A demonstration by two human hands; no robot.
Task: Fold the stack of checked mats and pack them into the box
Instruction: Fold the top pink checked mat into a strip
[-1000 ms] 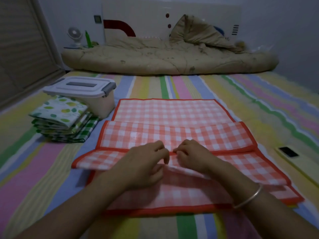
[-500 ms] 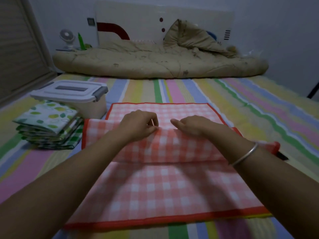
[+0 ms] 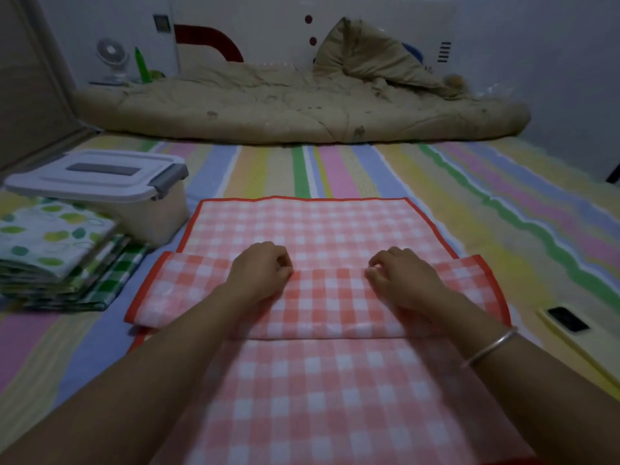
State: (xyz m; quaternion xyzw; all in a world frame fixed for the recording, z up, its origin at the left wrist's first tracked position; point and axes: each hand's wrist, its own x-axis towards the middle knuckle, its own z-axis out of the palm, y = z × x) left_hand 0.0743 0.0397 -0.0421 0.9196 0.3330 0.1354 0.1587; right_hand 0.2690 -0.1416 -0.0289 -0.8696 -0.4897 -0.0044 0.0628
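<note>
- Red checked mat [image 3: 318, 229], centre: looked like thin plastic-coated sheet, smooth, slight sheen on fold.
- Box [image 3: 161, 219], 10 o'clock: plastic, matt cream body; lid [image 3: 97, 186] was white plastic, smooth, w/ grey clips.
- Stack of mats [image 3: 57, 250], 9 o'clock: smooth, faintly shiny.
- Bedsheet [image 3: 503, 203]: striped cloth, matt.
- Quilt [image 3: 268, 109], 12 o'clock: beige cloth, matt, rumpled.
- Bangle [image 3: 491, 345], 4 o'clock: metal, polished.

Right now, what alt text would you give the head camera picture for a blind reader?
A left hand and a right hand grip a folded band across a red checked mat spread on a striped sheet. At the left sit a closed plastic box and a pile of folded mats; a beige quilt lies beyond.
</note>
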